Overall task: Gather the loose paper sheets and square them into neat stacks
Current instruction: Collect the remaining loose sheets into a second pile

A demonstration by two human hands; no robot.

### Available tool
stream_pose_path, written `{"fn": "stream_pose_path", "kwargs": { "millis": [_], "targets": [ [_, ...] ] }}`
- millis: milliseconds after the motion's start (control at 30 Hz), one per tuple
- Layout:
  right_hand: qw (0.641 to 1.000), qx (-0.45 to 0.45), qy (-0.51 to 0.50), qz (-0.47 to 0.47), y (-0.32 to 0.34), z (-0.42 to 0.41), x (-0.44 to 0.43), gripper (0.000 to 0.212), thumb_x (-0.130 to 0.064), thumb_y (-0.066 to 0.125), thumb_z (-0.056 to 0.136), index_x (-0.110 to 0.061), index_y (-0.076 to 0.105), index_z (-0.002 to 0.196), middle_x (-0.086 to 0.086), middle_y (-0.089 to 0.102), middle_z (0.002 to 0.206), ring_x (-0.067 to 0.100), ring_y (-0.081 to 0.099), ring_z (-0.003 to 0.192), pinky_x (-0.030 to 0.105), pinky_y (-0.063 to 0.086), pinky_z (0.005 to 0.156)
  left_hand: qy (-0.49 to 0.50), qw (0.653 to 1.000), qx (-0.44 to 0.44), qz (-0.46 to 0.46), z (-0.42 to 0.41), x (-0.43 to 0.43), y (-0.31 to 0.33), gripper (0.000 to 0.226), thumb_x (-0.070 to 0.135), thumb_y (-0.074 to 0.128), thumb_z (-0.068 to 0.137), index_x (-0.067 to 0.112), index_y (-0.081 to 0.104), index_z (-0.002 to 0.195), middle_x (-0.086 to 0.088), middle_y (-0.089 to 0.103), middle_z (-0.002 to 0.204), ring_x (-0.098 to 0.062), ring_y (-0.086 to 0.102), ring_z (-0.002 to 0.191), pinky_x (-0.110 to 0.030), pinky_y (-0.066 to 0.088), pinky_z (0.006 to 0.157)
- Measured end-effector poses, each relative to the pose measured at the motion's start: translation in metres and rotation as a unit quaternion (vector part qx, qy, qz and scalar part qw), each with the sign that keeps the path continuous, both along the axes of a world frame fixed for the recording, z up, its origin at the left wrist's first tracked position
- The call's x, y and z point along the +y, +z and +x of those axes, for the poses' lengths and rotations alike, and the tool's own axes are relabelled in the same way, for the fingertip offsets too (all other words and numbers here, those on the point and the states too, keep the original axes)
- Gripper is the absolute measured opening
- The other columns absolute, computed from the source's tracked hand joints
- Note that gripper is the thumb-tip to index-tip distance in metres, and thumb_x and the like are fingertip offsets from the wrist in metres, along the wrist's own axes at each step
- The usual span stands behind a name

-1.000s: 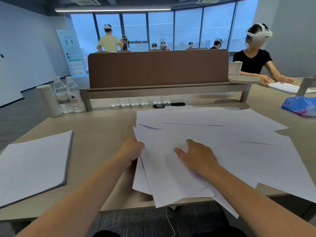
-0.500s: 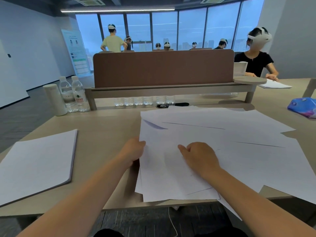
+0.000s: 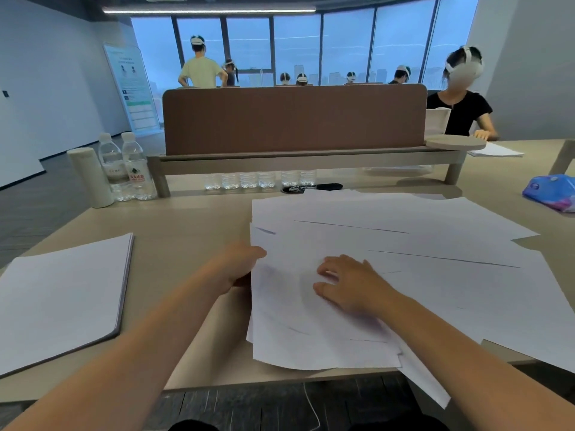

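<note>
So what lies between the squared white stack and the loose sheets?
Bare beige tabletop, crossed by the left hand gripping the loose white sheets; head view.

On desk [image 3: 193, 231], centre to right: loose sheets [image 3: 404, 244], overlapping, near corners past the front edge. Far left on desk: squared paper stack [image 3: 62, 293], well apart from loose sheets. Left grip [image 3: 239, 262] at left edge of loose sheets, thumb on top, fingers hidden under. Right grip [image 3: 351, 284] flat on top, just right of left grip. Behind the sheets: marker [image 3: 314, 187], then row of small bottles [image 3: 258, 180] under raised shelf [image 3: 311, 158] carrying divider panel [image 3: 292, 119]. Left of shelf leg: two water bottles [image 3: 133, 169], tumbler [image 3: 90, 178] just beside, further left. Far right on desk: plastic packet [image 3: 553, 192]. Beyond divider, right: seated person [image 3: 460, 110], another paper stack [image 3: 494, 150] in front.
</note>
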State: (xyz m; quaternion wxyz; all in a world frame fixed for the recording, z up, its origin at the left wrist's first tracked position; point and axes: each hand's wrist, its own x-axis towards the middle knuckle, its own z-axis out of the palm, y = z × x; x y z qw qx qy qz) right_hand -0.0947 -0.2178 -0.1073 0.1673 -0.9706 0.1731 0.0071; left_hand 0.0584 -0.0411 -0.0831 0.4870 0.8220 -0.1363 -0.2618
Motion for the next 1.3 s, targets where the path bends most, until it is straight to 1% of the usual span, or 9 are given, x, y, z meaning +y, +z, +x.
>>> {"fn": "stream_pose_path", "kwargs": {
  "millis": [100,167,267,467,567,733,967,1233,1300],
  "targets": [
    [0.994,-0.075,-0.030,0.074,0.002,0.006,-0.006,0.025,-0.051,0.059,0.091,-0.028,0.063,0.100,-0.011,0.058,0.128,0.014,0.053,0.122,0.031,0.039,0.100,-0.021,0.998,-0.020,0.053,0.002,-0.001,0.008,0.019,0.019,0.059,0.091,0.005,0.065,0.102,-0.010,0.064,0.087,-0.022,0.060,0.066,-0.022,0.048,0.052],
    [0.992,-0.103,-0.044,0.055,0.003,0.013,-0.008,0.035,-0.052,0.060,0.090,-0.026,0.064,0.114,-0.006,0.050,0.138,0.015,0.046,0.130,0.030,0.036,0.105,-0.028,0.995,-0.050,0.080,0.005,-0.001,0.009,0.023,0.020,0.062,0.087,0.004,0.067,0.102,-0.009,0.063,0.084,-0.024,0.058,0.065,-0.023,0.046,0.055],
    [0.998,-0.012,-0.061,-0.005,0.003,0.019,-0.006,0.073,-0.071,0.050,0.086,-0.032,0.039,0.147,0.001,0.023,0.161,0.022,0.021,0.148,0.043,0.018,0.120,-0.029,0.990,-0.098,0.095,0.006,0.000,0.008,0.023,0.021,0.067,0.084,0.005,0.067,0.100,-0.007,0.063,0.082,-0.024,0.056,0.067,-0.027,0.043,0.061],
    [0.999,0.039,-0.009,-0.005,0.005,0.024,0.004,0.085,-0.075,0.052,0.082,-0.034,0.030,0.152,-0.002,0.012,0.165,0.022,0.009,0.151,0.045,0.006,0.123,-0.024,0.983,-0.170,0.070,0.009,0.002,0.004,0.016,0.014,0.069,0.085,0.020,0.055,0.090,0.005,0.062,0.084,-0.010,0.056,0.071,-0.020,0.040,0.054],
    [0.999,0.032,0.011,0.008,0.010,0.024,0.004,0.082,-0.070,0.056,0.083,-0.029,0.034,0.151,-0.006,0.019,0.163,0.017,0.017,0.149,0.037,0.013,0.121,-0.023,0.985,-0.159,0.071,0.012,0.003,-0.001,0.023,0.016,0.071,0.083,0.014,0.069,0.106,-0.001,0.071,0.100,-0.017,0.063,0.085,-0.022,0.045,0.061],
    [0.994,-0.090,-0.031,0.049,0.001,0.046,-0.014,0.059,-0.060,0.062,0.085,-0.022,0.058,0.130,-0.007,0.044,0.143,0.013,0.042,0.133,0.030,0.035,0.107,0.009,0.991,-0.135,0.023,0.022,-0.002,-0.003,0.013,0.009,0.058,0.088,0.016,0.069,0.092,0.000,0.066,0.079,-0.015,0.055,0.062,-0.022,0.039,0.052],
    [0.993,-0.021,-0.114,-0.017,-0.006,0.098,-0.059,0.080,-0.069,0.044,0.090,-0.023,0.028,0.154,0.010,0.004,0.166,0.029,0.001,0.152,0.047,0.010,0.122,0.029,0.995,-0.100,-0.006,0.040,-0.015,-0.006,0.018,0.005,0.052,0.090,0.012,0.068,0.098,-0.008,0.067,0.094,-0.025,0.059,0.081,-0.029,0.041,0.065],
    [0.991,-0.029,-0.107,-0.070,0.001,0.109,-0.059,0.061,-0.059,0.036,0.097,-0.019,0.044,0.143,0.004,0.047,0.143,0.024,0.043,0.135,0.045,0.019,0.119,0.057,0.993,-0.105,-0.015,0.055,-0.028,-0.015,0.007,0.004,0.060,0.084,0.011,0.057,0.086,-0.007,0.055,0.084,-0.020,0.047,0.076,-0.028,0.033,0.057],
    [0.993,-0.035,-0.089,-0.068,0.003,0.104,-0.055,0.042,-0.053,0.039,0.099,-0.021,0.061,0.115,0.003,0.054,0.127,0.025,0.052,0.121,0.037,0.032,0.109,0.052,0.994,-0.098,-0.021,0.055,-0.029,-0.017,0.012,0.003,0.059,0.084,0.013,0.052,0.083,-0.008,0.052,0.083,-0.019,0.045,0.077,-0.028,0.030,0.056]
  ]
}}
